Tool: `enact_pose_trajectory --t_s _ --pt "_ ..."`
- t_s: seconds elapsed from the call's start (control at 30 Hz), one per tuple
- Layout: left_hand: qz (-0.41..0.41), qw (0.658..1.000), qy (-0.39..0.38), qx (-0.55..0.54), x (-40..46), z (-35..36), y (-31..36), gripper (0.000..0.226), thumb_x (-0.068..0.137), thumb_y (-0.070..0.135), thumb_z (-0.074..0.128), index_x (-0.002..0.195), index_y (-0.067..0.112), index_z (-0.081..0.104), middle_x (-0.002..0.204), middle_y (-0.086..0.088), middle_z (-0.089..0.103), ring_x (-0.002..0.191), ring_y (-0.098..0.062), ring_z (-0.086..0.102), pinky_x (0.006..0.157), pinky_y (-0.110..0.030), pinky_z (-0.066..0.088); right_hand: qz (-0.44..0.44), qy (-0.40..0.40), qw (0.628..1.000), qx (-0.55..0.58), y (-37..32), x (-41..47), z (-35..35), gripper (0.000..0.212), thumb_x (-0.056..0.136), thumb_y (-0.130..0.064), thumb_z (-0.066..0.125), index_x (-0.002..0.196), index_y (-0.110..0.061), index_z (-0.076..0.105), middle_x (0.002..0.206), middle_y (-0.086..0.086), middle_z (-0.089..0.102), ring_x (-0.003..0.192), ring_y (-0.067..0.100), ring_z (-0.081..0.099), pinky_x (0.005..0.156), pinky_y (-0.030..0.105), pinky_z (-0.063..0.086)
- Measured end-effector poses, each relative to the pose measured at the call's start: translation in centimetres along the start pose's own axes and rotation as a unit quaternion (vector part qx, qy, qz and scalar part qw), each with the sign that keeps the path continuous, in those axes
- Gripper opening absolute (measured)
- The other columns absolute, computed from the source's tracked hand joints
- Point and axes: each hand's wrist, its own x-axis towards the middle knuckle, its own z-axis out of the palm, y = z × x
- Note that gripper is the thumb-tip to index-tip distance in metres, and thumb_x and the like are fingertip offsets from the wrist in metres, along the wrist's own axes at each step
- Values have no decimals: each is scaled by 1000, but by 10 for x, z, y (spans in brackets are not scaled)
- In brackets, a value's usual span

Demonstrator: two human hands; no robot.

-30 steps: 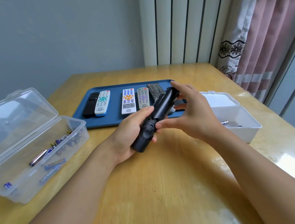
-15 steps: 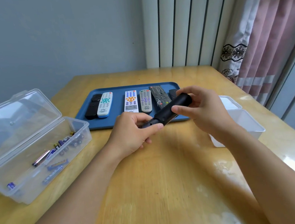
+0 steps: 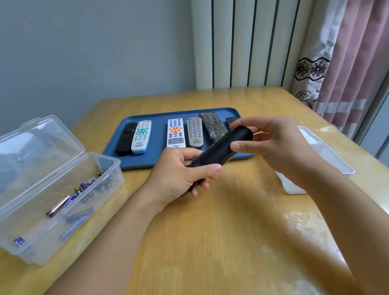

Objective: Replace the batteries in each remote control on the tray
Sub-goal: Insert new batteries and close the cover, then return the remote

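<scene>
no text can be read. the remotes on the blue tray (image 3: pixel 157 125) carry small print under their buttons, and the batteries (image 3: pixel 58 206) in the clear box (image 3: pixel 54 245) at left carry labels, all too small to make out.

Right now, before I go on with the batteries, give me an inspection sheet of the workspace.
Surface: wooden table, glare patches toward its right side.
Job's things: blue tray holds a black remote, three light remotes and a dark grey remote; another dark item shows partly behind the hands. A black remote in hand is held above the table.
Clutter: clear box, lid open, with loose batteries; white box at right, contents hidden.
Hands: left hand grips the near end of the held remote; right hand holds the far end.
Cables: nothing seen.
Surroundings: grey wall, ribbed panel, pink curtain, window at right.
</scene>
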Motion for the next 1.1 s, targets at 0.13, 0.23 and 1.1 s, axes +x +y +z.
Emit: enact_pose_trajectory --t_s 0.13,0.23,1.1 --pt "43 996 14 79 1 3 -4 17 82 17 84 98 17 78 76 -5 76 55 -16 65 39 -23 44 17 13 1000 -16 2 -2 0 33 76 -16 85 106 -25 77 87 13 69 70 20 71 74 36 58" --pt "59 994 22 91 2 5 -6 17 82 18 85 98 18 78 70 3 73 56 -17 65 40 -24 45 11 16 1000 -24 3 -1 -2 33 75 -18 86 106 -26 77 88 10 73 75 24 72 77 38 59" --pt "75 993 17 89 0 9 -8 22 84 10 81 102 23 76 67 10 71 56 -9 63 44 -22 46 -19 16 998 -51 8 -1 0 43 73 -15 88 113 -22 75 91 -3 78 85 13 76 85 36 60"
